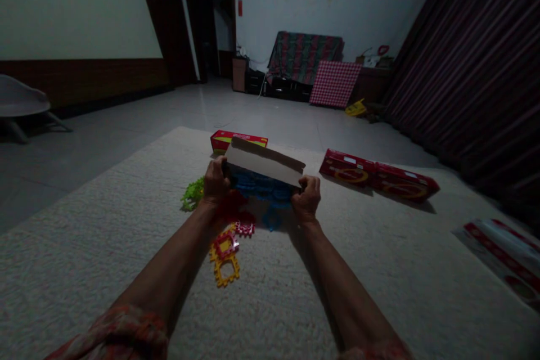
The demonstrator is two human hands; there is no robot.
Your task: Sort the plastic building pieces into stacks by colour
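Note:
Between my two hands a cardboard box (265,161) is held tilted above the carpet, its pale flap toward the far side. My left hand (216,181) grips its left end and my right hand (307,196) its right end, both with fingers closed. Blue plastic pieces (264,188) show in the shadow at the box's opening; whether they are inside it or below it is hard to tell. Under and before the box lie red pieces (244,228) and yellow square interlocking pieces (226,271). Green pieces (193,193) lie beside my left wrist.
A red and green box (239,138) stands behind the held box. Two dark red boxes (375,175) lie end to end at the right. A flat red and white package (506,259) is on the right of the carpet (126,225). A grey chair (21,98) stands far left.

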